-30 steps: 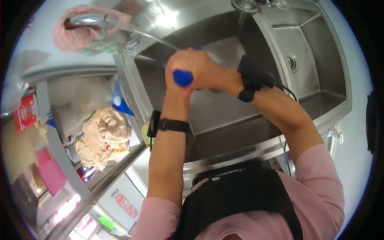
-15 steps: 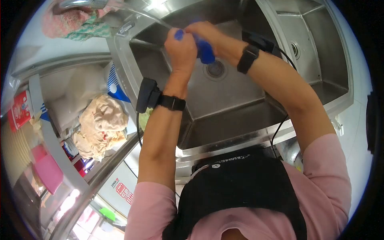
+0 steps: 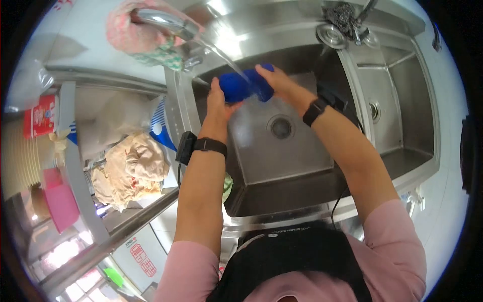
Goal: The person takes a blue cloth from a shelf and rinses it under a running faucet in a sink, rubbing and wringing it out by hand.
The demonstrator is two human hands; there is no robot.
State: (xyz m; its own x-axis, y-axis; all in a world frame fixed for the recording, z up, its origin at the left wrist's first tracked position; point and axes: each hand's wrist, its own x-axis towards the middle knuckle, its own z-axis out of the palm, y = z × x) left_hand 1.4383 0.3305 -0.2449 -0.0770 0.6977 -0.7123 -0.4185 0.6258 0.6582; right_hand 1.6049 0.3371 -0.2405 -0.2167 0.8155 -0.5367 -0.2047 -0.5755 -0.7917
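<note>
A blue cloth (image 3: 234,87) is stretched between my two hands over the left sink basin (image 3: 282,161). My left hand (image 3: 218,103) grips its left end, thumb on top. On the other end, my right hand (image 3: 278,82) is closed near the upper right corner. Water from the chrome faucet (image 3: 168,22) runs down onto the middle of the cloth. Below the hands lies the round drain (image 3: 279,127).
A pink and green towel (image 3: 128,30) is wrapped around the faucet. Steel scrubbers (image 3: 341,16) sit behind the second basin (image 3: 402,95) at right. At left, a shelf holds beige cloths (image 3: 132,166) and a pink container (image 3: 60,204).
The blue cloth was bunched and twisted between my hands; now it is spread wider under the water. My hands have moved apart, and the view has shifted, showing more behind the sink.
</note>
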